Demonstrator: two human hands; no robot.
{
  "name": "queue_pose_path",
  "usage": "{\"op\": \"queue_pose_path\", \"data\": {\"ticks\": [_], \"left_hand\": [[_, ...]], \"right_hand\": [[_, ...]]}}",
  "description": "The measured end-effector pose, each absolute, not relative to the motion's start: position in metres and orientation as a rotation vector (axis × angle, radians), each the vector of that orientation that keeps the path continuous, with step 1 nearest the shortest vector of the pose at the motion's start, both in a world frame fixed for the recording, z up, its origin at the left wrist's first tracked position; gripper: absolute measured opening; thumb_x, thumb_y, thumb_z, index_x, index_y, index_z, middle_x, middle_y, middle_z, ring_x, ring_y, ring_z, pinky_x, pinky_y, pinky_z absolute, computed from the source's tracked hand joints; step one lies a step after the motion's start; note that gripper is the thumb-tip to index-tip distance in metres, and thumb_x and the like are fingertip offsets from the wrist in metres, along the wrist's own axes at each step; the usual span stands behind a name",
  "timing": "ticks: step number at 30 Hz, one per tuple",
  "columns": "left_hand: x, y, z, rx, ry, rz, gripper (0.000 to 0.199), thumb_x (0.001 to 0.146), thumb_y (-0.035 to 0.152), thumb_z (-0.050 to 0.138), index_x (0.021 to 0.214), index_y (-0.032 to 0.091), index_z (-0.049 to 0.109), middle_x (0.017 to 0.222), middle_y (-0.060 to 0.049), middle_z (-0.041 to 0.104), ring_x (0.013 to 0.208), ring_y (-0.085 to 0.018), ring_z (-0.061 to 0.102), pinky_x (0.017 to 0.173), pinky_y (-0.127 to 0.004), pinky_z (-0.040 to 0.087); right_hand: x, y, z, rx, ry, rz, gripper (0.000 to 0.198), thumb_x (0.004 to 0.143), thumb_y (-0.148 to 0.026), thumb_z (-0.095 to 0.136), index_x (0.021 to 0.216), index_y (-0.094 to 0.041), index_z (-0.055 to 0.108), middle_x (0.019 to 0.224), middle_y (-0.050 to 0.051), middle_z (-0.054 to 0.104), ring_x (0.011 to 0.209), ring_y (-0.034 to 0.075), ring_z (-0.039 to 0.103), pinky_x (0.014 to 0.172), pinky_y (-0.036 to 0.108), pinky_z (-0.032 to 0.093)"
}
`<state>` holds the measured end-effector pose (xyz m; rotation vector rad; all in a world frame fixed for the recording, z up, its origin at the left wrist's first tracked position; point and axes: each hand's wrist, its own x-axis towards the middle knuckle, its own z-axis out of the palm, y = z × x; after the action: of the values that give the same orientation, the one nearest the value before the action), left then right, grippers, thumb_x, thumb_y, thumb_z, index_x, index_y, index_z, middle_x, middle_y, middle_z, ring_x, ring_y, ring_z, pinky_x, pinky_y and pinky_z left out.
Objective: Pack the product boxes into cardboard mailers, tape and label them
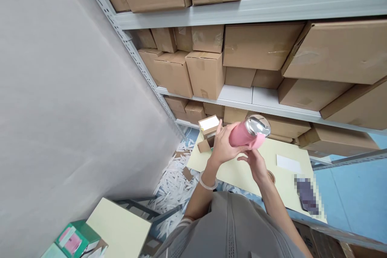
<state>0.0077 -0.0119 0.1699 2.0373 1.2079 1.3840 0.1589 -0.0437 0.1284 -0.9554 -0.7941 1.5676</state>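
A pink tumbler (238,135) with a silver rim and a clear lid is held over the table, tilted with its lid toward the right. A pink strap loop (257,141) hangs at its lid end. My left hand (225,145) is closed around the tumbler's body from the left. Just below the tumbler is my right hand (255,163), its fingers apart and partly bent, close to the strap; whether the fingertips touch it is hard to tell. Behind my left hand stands a small carton (208,125) with a white label and an open flap.
On the pale table (236,173) lie a white card (288,163), a blurred-out phone (307,195) and a tape roll (271,176). Shelves (272,6) full of cardboard boxes rise ahead. Paper strips (175,177) cover the floor. A side table (121,225) holds a green box (77,238).
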Motion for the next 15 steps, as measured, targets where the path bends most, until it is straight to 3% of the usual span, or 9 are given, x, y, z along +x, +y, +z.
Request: {"op": "queue_pose_path", "data": {"ticks": [3, 6, 11, 15], "left_hand": [[0.007, -0.013, 0.173, 2.27, 1.313, 1.445, 0.079, 0.072, 0.052, 0.078, 0.138, 0.026, 0.044, 0.129, -0.006, 0.065, 0.117, -0.026, 0.062, 0.123, -0.055, 0.018], [0.006, -0.014, 0.17, 2.349, 1.393, 1.458, 0.076, 0.077, 0.05, 0.075, 0.14, 0.024, 0.043, 0.128, -0.006, 0.066, 0.117, -0.025, 0.062, 0.125, -0.053, 0.014], [0.009, -0.018, 0.172, 2.504, 1.431, 1.346, 0.064, 0.086, 0.047, 0.067, 0.142, 0.027, 0.044, 0.129, -0.005, 0.065, 0.119, -0.024, 0.061, 0.126, -0.053, 0.006], [0.005, -0.023, 0.185, 2.542, 1.499, 1.215, 0.071, 0.084, 0.05, 0.068, 0.146, 0.031, 0.038, 0.139, -0.006, 0.058, 0.128, -0.028, 0.055, 0.123, -0.06, -0.001]], "right_hand": [[0.172, -0.043, 0.135, -1.024, -0.998, 1.156, 0.043, 0.079, -0.045, 0.072, 0.116, -0.025, 0.063, 0.116, 0.005, 0.066, 0.107, 0.024, 0.061, 0.087, 0.037, 0.051], [0.181, -0.041, 0.148, -1.028, -1.173, 0.947, 0.059, 0.072, -0.039, 0.08, 0.124, -0.025, 0.058, 0.127, 0.007, 0.062, 0.116, 0.026, 0.057, 0.099, 0.041, 0.046], [0.165, -0.037, 0.16, -1.022, -1.1, 0.92, 0.066, 0.06, -0.038, 0.088, 0.117, -0.021, 0.06, 0.117, 0.009, 0.066, 0.111, 0.027, 0.061, 0.099, 0.043, 0.047], [0.152, -0.033, 0.154, -0.973, -0.793, 0.993, 0.06, 0.067, -0.041, 0.082, 0.121, -0.023, 0.06, 0.118, 0.006, 0.067, 0.113, 0.024, 0.06, 0.102, 0.044, 0.045]]}}
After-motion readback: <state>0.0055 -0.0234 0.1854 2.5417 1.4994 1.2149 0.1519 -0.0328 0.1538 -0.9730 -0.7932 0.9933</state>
